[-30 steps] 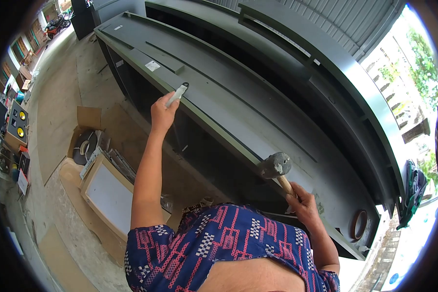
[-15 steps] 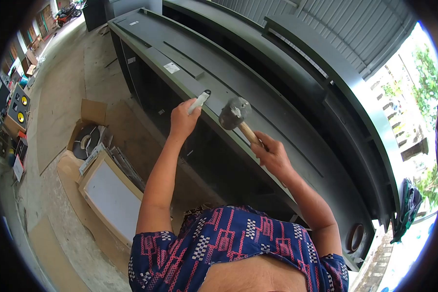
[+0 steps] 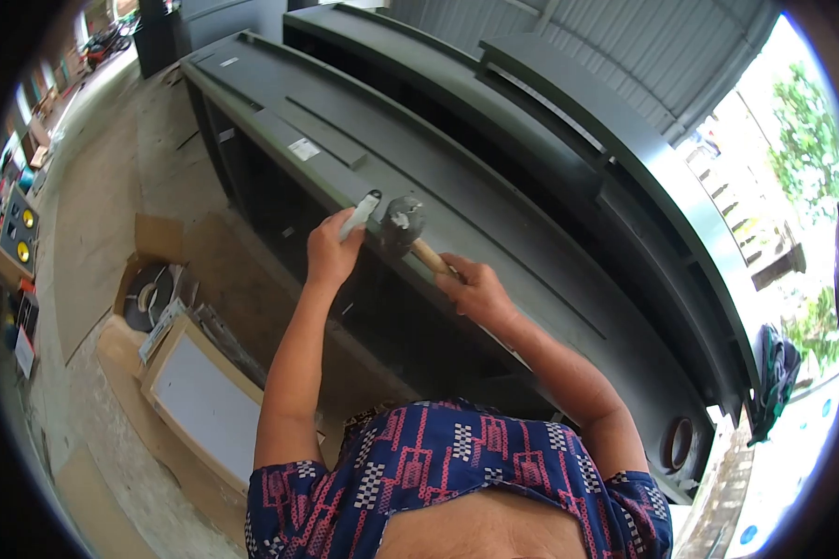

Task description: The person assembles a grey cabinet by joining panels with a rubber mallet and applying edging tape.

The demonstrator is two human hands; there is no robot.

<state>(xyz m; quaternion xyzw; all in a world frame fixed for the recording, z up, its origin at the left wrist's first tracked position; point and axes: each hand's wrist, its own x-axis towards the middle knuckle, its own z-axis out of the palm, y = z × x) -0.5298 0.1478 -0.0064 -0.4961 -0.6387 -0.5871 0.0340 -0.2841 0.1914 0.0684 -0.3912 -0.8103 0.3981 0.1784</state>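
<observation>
My left hand (image 3: 329, 253) is closed around a light grey tool (image 3: 359, 216) with a dark rounded end, held at the near edge of a long dark grey cabinet (image 3: 410, 182). The tool's other end is hidden in the fist. In my right hand (image 3: 480, 293) is a mallet (image 3: 404, 224) with a black, white-scuffed head, gripped by its wooden handle. The mallet head is just to the right of the tool, overlapping the cabinet's near edge in this view.
Behind stands another dark cabinet piece (image 3: 615, 158). On the floor at left lie an open cardboard box (image 3: 158, 240), a coil of dark strip (image 3: 147, 298) and a white panel with a tan frame (image 3: 205, 391). A speaker (image 3: 17, 233) stands farther left.
The mallet head has moved left, closer to the tool in my left hand. The camera view has also shifted, so the cabinets sit further left in the picture.
</observation>
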